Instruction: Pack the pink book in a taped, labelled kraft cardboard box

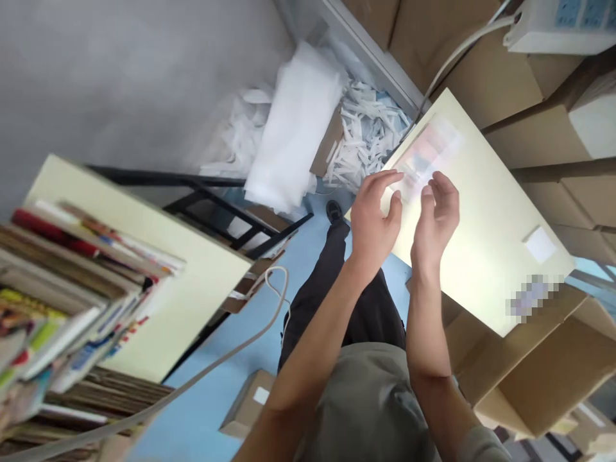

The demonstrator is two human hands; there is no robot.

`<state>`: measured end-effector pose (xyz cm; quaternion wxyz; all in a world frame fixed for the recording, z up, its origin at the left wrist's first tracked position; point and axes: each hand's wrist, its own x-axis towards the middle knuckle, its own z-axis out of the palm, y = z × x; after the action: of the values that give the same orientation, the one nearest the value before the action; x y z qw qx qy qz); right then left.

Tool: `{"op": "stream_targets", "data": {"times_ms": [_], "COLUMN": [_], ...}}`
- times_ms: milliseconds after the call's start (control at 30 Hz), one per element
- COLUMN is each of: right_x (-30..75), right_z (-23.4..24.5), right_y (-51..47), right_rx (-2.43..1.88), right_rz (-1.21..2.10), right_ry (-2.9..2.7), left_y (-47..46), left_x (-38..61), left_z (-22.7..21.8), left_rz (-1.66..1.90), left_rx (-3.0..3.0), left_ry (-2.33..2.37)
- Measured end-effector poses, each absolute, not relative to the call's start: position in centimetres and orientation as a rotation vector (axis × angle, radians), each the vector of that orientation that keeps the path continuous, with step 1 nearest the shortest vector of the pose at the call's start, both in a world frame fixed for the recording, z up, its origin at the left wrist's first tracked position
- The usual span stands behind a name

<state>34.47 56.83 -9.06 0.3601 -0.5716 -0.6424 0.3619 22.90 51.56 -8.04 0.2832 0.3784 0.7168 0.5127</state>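
Observation:
My left hand [375, 212] is over the near edge of a cream tabletop [486, 212], thumb and fingers curved with a gap between them and nothing held. Close by on the right, my right hand [436, 212] is also empty, its fingers bent and its thumb a little apart. Just beyond the fingertips, a pinkish, flat, clear-looking packet [428, 154] lies on the tabletop. It is smeared by blur, so I cannot tell what is inside or whether a finger touches it.
A small white square [539, 244] lies on the tabletop. Below it stands an open cardboard box [553, 366]. Books [72, 282] are stacked on another table at left. A cable [231, 350] crosses there. White sheeting [298, 122] and paper strips [366, 128] are piled ahead. A power strip [563, 29] is upper right.

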Motion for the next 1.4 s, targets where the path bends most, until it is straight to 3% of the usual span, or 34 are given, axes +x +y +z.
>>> {"op": "stream_targets", "data": {"times_ms": [467, 900, 1033, 1167, 1267, 1400], "right_x": [30.2, 17.5, 13.6, 9.1, 5.2, 1.8], "right_z": [5.6, 12.7, 13.1, 12.0, 10.1, 6.8], "right_y": [36.5, 12.3, 4.2, -3.6, -8.8, -13.2], "right_rx": [-0.72, 0.052, 0.257, 0.518, 0.744, 0.783], "right_rz": [1.587, 1.856, 1.997, 1.998, 1.768, 1.323], "right_ry": [-2.036, -2.326, -2.338, -2.417, -2.577, -2.933], "left_y": [23.3, -5.3, -13.7, -20.2, -22.8, -24.4], "left_x": [22.4, 17.0, 14.1, 11.5, 10.2, 8.9], "left_z": [5.6, 11.0, 10.0, 8.5, 7.9, 8.0], "left_rz": [1.846, 2.332, 2.608, 2.995, 3.086, 3.022], "left_rx": [0.332, -0.32, -0.625, -0.99, -1.175, -1.307], "left_ry": [2.473, 2.712, 2.474, 1.876, 1.435, 1.21]}}
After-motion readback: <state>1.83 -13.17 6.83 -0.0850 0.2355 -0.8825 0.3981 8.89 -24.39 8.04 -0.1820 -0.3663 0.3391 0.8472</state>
